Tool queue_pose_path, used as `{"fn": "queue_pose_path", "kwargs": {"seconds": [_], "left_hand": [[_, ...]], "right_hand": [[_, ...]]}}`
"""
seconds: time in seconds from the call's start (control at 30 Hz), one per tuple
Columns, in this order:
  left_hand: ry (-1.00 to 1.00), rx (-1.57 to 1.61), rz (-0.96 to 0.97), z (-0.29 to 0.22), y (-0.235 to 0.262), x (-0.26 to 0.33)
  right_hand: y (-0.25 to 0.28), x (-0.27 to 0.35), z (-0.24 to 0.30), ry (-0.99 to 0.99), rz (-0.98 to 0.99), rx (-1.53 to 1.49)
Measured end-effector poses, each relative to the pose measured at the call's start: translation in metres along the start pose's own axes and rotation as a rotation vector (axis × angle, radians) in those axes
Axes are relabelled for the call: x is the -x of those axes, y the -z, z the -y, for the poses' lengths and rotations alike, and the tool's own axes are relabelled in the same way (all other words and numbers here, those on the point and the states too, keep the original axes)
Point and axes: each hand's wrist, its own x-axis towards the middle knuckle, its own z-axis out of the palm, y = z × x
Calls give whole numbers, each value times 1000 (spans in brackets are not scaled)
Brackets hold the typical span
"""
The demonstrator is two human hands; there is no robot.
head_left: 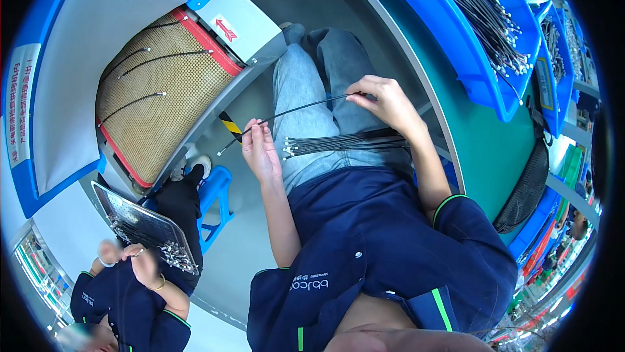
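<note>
A thin black cable [306,110] is stretched between my two hands above my lap. My left hand [262,150] pinches it near its left end, and a small pale connector tip sticks out past the fingers. My right hand [385,103] grips the other end between thumb and fingers, which hide that tip. Across my thighs lies a bundle of similar black cables [345,144] with light-coloured connectors at their left ends. The bundle's right end is partly hidden behind my right forearm.
On the left, a machine's mesh conveyor belt [172,85] with red edges carries several separate cables. A blue bin [469,53] full of cables stands on the green table [456,131] to my right. At lower left, a co-worker sits with a metal tray [140,212] of cables near a blue stool [216,199].
</note>
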Motion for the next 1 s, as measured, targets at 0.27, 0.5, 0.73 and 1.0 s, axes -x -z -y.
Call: {"fn": "queue_pose_path", "kwargs": {"seconds": [0.27, 0.5, 0.73, 1.0], "left_hand": [[7, 22, 6, -5, -1, -1], [-3, 18, 28, -8, -1, 0], [-27, 8, 32, -12, -3, -1], [-26, -7, 31, -14, 1, -1]], "right_hand": [[-1, -1, 2, -14, -11, -53], [2, 1, -1, 103, 6, -43], [-2, -1, -3, 185, -54, -34], [-5, -1, -8, 183, -10, -28]]}}
